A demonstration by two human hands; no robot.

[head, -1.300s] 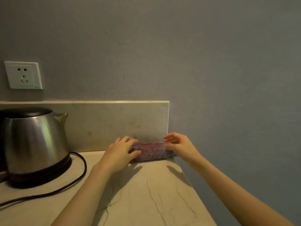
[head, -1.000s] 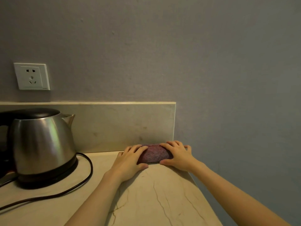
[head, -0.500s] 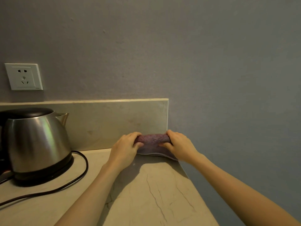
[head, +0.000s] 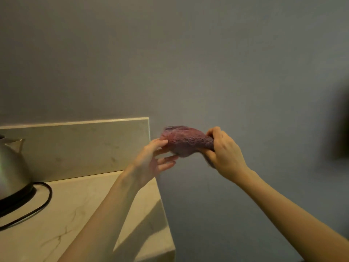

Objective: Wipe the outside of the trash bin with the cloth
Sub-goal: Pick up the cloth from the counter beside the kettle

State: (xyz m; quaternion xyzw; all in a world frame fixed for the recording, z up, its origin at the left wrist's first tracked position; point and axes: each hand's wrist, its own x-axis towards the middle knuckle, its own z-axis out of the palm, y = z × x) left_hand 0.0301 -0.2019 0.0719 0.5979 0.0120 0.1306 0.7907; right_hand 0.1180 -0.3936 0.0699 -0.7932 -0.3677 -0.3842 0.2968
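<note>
Now cloth (head: 186,141) off counter (head: 56,214), w/ both hands.

A plain grey wall (head: 188,63) fills most of the view in dim, warm light. At lower left a cream marble tabletop (head: 56,214) with dark veins meets a matching backsplash (head: 75,144), and a blurred dark shape (head: 340,125) sits at the right edge.
</note>
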